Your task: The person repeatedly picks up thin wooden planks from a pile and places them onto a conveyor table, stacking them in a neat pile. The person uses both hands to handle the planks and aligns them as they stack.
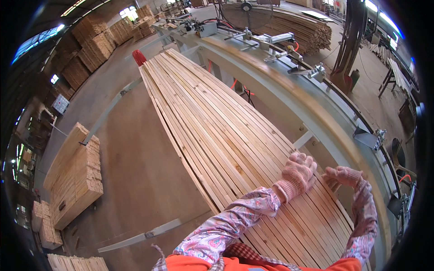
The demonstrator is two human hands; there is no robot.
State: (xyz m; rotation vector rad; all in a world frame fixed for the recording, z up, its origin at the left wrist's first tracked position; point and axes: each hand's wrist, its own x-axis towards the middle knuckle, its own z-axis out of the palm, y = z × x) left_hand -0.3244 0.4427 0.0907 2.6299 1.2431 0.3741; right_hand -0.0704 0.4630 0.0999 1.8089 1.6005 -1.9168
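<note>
Long, narrow wooden strips [212, 122] lie side by side in a wide layer, running from under my arms to the far left. My left hand [297, 175], in a pink knit glove, rests on top of them near their right side, its fingers curled down; whatever they grip is hidden. At the right edge of the layer, my gloved right hand [342, 175] is bent inward with its fingers closed round the outer strip. Patterned sleeves cover both forearms. A red object [139, 58] touches the far left end of the layer.
On the right curves a machine bed [280, 77] carrying clamps and air cylinders [281, 38]; a tan length along its near edge is blurred. Metal bars [140, 235] stick out at left. Stacked timber [77, 176] stands on the floor, with more piles [95, 43] behind.
</note>
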